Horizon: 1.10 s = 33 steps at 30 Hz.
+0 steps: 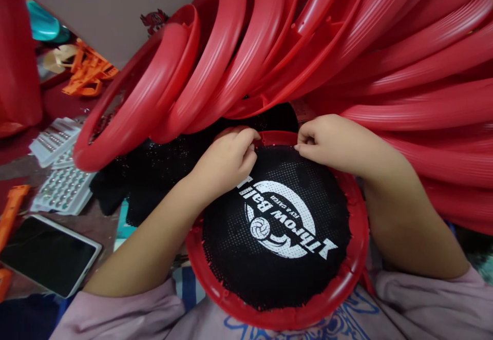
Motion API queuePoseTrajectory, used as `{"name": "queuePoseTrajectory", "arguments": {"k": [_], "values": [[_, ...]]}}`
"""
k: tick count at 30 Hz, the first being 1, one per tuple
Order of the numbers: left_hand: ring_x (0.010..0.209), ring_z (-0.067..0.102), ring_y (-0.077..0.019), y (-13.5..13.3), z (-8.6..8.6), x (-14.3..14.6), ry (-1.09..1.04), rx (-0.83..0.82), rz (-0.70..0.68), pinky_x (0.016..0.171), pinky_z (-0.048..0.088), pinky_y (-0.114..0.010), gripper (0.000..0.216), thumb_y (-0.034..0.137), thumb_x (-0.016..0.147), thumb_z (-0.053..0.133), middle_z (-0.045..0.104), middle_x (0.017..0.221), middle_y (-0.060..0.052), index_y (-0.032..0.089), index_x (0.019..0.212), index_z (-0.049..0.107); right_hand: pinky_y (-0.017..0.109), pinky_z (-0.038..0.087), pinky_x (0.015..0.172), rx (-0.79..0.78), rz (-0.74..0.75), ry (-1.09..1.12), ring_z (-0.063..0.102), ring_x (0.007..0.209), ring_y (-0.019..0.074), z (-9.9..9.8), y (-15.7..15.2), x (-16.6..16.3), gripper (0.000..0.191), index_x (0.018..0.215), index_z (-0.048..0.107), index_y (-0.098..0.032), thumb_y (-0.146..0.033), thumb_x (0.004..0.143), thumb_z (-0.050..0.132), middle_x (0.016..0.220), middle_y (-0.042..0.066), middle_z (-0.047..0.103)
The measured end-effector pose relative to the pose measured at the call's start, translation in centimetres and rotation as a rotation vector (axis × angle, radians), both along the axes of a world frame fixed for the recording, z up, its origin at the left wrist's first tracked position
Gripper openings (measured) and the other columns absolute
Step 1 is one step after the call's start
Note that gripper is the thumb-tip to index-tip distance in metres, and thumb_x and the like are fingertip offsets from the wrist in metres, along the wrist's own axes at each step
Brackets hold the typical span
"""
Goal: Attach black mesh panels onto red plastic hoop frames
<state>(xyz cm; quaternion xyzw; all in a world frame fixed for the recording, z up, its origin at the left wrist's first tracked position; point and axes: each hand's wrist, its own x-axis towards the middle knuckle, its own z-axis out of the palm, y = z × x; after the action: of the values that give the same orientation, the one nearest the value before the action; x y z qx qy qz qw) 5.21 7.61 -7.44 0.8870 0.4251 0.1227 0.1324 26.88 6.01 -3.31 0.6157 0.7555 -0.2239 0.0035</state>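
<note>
Head view: a red ring [358,237], with a printed black mesh [275,278] laid across its opening, is supported over the lap, near the shirt [400,309]. Fingers of the left hand [232,154] and right hand [329,139] are bent at its far edge; whether mesh is pinched or merely pressed cannot be told, fingertip contact being partly hidden. Risks, as judged: mesh could be skewed or torn by uneven pulling; the ring could be tipped by one-sided pressure; the leaning red rings [265,26] could be toppled by a knock.
</note>
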Motion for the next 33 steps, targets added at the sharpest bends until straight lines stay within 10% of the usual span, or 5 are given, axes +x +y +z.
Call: {"name": "queuePoseTrajectory", "arguments": {"k": [33], "values": [[0.103,0.063,-0.0264,0.17,-0.19,-0.07,0.013,-0.004,-0.007,0.093,0.051,-0.042,0.031,0.015,0.088,0.040,0.068,0.108,-0.013,0.012,0.111,0.061,0.027,0.034,0.053,0.087,-0.069,0.098,0.054,0.059,0.0139,-0.33,0.15,0.10,0.017,0.070,0.068,-0.018,-0.024,0.077,0.054,0.068,0.003,0.067]]}}
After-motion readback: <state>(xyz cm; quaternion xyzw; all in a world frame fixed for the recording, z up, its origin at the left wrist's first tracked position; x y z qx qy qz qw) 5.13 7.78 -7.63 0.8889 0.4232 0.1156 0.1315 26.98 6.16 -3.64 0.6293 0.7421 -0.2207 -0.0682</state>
